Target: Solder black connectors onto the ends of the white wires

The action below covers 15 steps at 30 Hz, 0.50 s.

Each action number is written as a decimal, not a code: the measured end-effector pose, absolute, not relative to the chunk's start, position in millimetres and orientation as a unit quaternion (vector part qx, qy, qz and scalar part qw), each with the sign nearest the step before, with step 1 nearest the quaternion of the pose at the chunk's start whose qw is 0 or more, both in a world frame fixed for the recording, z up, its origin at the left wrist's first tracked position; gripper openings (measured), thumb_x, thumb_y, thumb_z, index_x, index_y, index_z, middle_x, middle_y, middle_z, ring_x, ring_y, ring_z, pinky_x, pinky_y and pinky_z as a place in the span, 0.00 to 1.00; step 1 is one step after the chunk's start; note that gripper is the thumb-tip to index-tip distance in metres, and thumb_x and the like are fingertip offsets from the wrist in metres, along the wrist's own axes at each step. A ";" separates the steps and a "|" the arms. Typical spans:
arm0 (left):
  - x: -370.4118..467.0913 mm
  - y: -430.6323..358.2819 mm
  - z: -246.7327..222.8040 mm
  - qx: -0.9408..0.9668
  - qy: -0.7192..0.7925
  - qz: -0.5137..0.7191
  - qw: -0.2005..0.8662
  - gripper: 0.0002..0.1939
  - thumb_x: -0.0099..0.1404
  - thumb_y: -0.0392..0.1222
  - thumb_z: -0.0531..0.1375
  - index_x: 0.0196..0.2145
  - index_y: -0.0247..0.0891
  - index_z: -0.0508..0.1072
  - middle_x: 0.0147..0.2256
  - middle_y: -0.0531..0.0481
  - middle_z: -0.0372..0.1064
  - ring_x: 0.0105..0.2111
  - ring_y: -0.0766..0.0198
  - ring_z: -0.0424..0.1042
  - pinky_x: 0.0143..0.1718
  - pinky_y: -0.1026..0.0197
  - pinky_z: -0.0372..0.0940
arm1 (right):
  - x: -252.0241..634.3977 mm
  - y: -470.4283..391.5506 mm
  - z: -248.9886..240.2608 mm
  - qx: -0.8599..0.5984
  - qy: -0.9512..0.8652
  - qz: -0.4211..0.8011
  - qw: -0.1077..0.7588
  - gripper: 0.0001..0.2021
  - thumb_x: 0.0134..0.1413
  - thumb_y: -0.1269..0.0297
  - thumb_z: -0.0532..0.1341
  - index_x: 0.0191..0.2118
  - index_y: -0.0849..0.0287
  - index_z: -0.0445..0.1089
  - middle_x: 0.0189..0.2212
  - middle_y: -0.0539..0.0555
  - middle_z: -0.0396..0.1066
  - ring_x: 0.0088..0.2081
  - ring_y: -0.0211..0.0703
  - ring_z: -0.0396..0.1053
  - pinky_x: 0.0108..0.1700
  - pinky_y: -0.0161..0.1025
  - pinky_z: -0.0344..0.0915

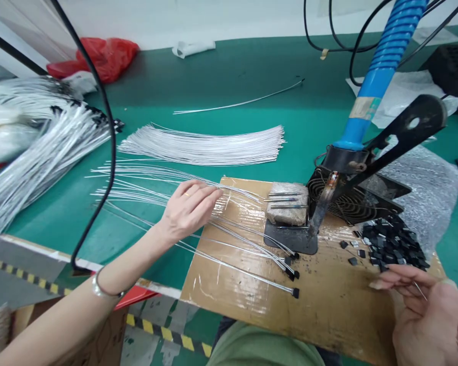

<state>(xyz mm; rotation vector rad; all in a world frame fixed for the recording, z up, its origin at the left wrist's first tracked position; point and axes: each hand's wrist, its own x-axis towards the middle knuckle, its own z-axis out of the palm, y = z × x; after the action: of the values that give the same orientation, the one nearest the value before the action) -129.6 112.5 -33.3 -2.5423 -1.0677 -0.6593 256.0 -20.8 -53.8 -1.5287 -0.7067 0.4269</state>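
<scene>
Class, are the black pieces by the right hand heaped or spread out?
Mostly heaped: the black pieces pile up, with a few loose on the cardboard.

Off-white wall point(244, 20) behind green bench point(148, 99); pale front edge point(41, 249) looks worn. Floor point(135, 348) below: grey w/ green patches, yel/blk striped tape point(156, 330) across. Brown cardbd box point(101, 338) lower L, nr tape.

Board point(328, 307) at table's point(313, 117) near edge. On it: sponge point(286, 216) at the rear, part pile point(393, 241) to the right. Fan point(345, 203) just right of sponge, behind-left of pile. Bubble wrap point(429, 183) right of fan, behind pile. Loose wires point(137, 195) run from table onto board, left hand point(191, 208) over them. Wire stack point(209, 146) behind those. Second bundle point(49, 157) far left, bag point(99, 56) behind it. Right hand point(423, 310) before pile.
</scene>
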 end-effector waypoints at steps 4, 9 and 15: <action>-123.0 82.9 -27.1 -0.903 -0.320 -0.243 0.150 0.15 0.69 0.29 0.60 0.51 0.41 0.75 0.41 0.44 0.83 0.38 0.56 0.82 0.45 0.48 0.76 | 229.5 -32.3 -37.9 -0.663 -0.334 0.305 0.597 0.19 0.63 0.49 0.65 0.29 0.61 0.79 0.24 0.55 0.74 0.20 0.40 0.69 0.19 0.35 0.64; -102.6 58.8 -20.8 -0.935 -0.225 -0.244 0.123 0.16 0.70 0.28 0.57 0.52 0.35 0.76 0.43 0.38 0.82 0.45 0.53 0.80 0.50 0.47 0.75 | 176.0 -33.8 -13.4 -0.588 -0.368 0.543 0.474 0.19 0.59 0.46 0.67 0.36 0.60 0.78 0.23 0.49 0.69 0.16 0.29 0.53 0.15 0.30 0.48; -88.2 52.8 -20.9 -0.945 -0.187 -0.234 0.130 0.19 0.74 0.29 0.49 0.48 0.32 0.79 0.43 0.36 0.82 0.46 0.52 0.79 0.55 0.46 0.72 | 146.9 -17.5 -18.9 -0.522 -0.371 0.635 0.433 0.18 0.58 0.48 0.68 0.28 0.59 0.70 0.18 0.44 0.60 0.19 0.30 0.52 0.19 0.29 0.50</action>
<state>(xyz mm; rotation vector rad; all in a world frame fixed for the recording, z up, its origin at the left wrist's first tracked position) -88.2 52.8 -20.9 -2.7458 -0.5444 -0.6792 146.9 -17.5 -18.9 -1.2998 -0.9245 1.5822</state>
